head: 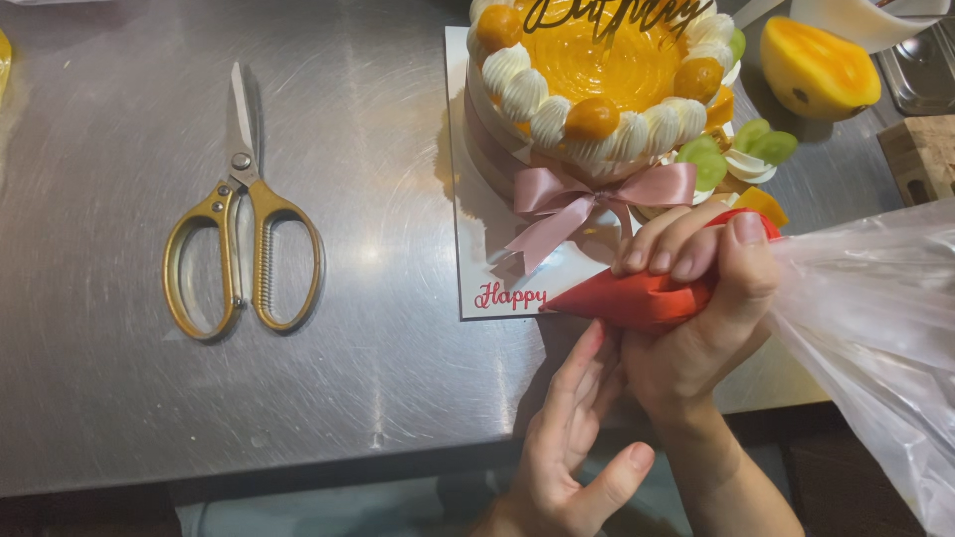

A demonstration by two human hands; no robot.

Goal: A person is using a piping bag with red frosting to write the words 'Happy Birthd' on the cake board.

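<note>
The right hand has its grip closed around a piping bag filled with red icing, fingers wrapped over the top and the thumb running along the near side. The wrist comes up from the bottom edge and bends so the knuckles face the cake. The left hand has an open grip holding nothing; its fingers are stretched upward, their tips touching the underside of the right hand just beside the bag, with the thumb spread out to the right.

The bag's long axis lies almost level, left to right. Its pointed tip faces left and slightly down, sitting just above the white cake board, right next to red lettering written there. The loose clear plastic tail of the bag fans out to the right.

The cake, with orange glaze, cream swirls and a pink ribbon bow, stands on the board on a steel desk. Gold-handled scissors lie well apart to the left, blades pointing away
</note>
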